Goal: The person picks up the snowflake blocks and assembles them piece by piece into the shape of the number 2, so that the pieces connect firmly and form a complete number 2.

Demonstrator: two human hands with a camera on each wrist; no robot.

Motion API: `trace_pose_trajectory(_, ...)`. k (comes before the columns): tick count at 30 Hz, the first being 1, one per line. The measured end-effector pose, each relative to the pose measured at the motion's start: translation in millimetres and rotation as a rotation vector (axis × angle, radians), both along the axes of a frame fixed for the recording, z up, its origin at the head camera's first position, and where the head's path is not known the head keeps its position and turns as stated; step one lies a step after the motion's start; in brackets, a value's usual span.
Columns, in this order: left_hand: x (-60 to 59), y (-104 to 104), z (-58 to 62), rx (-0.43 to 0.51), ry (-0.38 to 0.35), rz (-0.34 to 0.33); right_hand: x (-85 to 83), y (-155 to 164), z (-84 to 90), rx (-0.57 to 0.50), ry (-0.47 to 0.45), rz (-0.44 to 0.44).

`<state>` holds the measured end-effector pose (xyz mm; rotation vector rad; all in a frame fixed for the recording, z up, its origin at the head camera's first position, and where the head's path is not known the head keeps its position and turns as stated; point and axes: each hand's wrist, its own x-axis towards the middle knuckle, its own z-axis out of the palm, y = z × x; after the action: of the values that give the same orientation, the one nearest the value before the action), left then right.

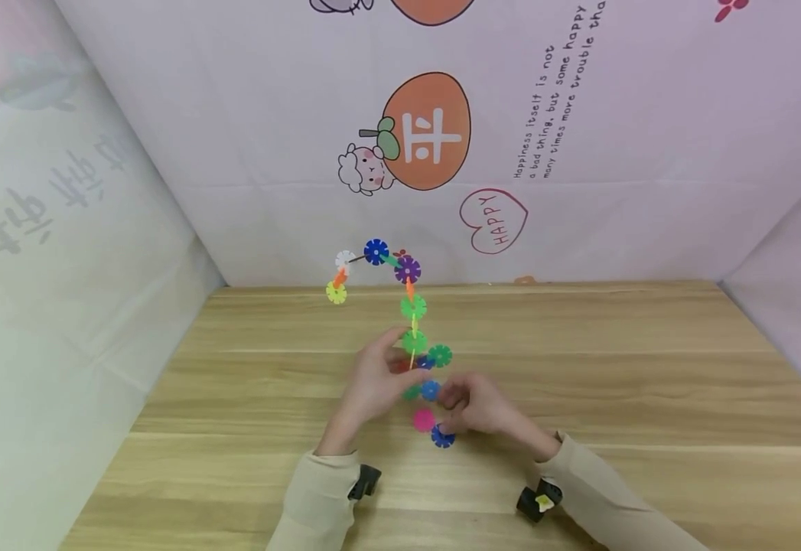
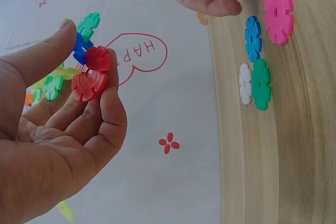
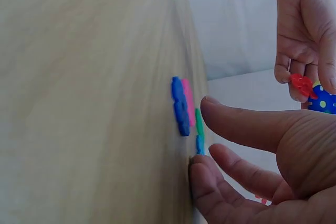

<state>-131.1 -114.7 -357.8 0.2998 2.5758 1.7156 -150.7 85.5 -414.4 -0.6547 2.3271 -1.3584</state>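
Note:
My left hand [image 1: 372, 379] grips the lower part of a long chain of slotted plastic snowflake discs [image 1: 413, 307], raised above the table. The chain bends over at the top and ends in a yellow disc [image 1: 336, 292]. In the left wrist view, red discs [image 2: 90, 85] sit at the fingertips, beside a blue disc [image 2: 80, 49] and a green one. My right hand [image 1: 483, 405] is low over the table by a dark blue disc [image 1: 443, 436] and a pink disc [image 1: 424, 419]. Its thumb and fingers stand apart with nothing visible between them.
Loose on the wooden table [image 1: 600, 367] lie a light blue disc [image 1: 431, 390], a green disc [image 2: 261, 84] and a white disc [image 2: 245, 84]. A printed cloth wall [image 1: 290, 138] rises at the table's back edge, with side walls left and right.

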Motion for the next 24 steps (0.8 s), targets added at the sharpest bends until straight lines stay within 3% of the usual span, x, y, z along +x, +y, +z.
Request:
trace_pose_trajectory(8,0.7,0.0,0.6,0.016,0.002,-0.008,3.0,-0.7,-3.8,0.08,0.114,0.082)
trace_pose_trajectory(24,-1.0,-1.6,0.4,0.013,-0.005,-0.018,6.5,-2.5,-1.5,0.156,0.161,0.128)
